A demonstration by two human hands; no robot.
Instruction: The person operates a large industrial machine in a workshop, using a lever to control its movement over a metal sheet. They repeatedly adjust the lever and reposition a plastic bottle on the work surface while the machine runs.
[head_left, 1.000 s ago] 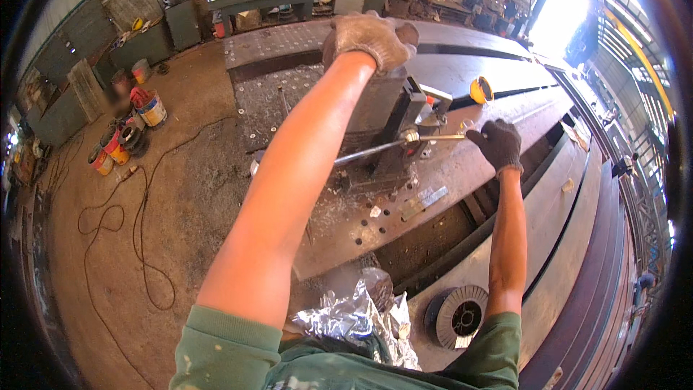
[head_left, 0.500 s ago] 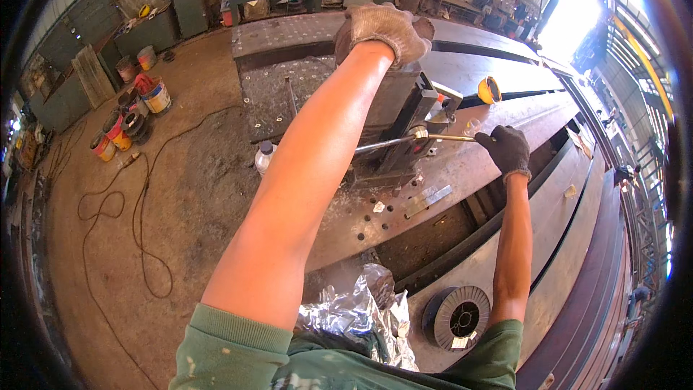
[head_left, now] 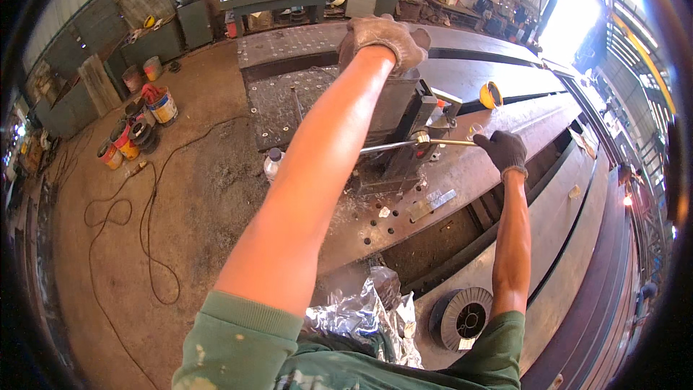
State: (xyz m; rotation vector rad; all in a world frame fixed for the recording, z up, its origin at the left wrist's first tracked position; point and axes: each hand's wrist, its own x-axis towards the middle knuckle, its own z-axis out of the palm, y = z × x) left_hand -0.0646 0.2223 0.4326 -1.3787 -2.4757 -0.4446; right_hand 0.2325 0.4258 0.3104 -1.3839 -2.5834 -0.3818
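Observation:
My left hand point(head_left: 381, 43), in a brown work glove, is closed at the top of a dark metal block-like fixture point(head_left: 393, 97). Its fingers are mostly hidden, so what they grip does not show. My right hand point(head_left: 503, 150), in a dark glove, is shut on the brass-coloured end of a long metal rod point(head_left: 453, 142). The rod runs left through a fitting point(head_left: 421, 140) on the fixture's side, turning silvery before it passes behind my left forearm. The fixture stands on a steel table point(head_left: 339, 245) with round holes.
A flat metal bar point(head_left: 433, 204) lies near the fixture. A yellow hard-hat-like shell point(head_left: 491, 94) sits farther right. Close to me are crumpled foil point(head_left: 364, 310) and a wire spool point(head_left: 462, 319). A bottle point(head_left: 273, 164), buckets point(head_left: 162, 106) and a floor cable point(head_left: 149, 231) are left.
The view has tilted slightly, and the surroundings sit a little lower. Both hands keep their places on the fixture and the rod. A bright spark now shows at the far right.

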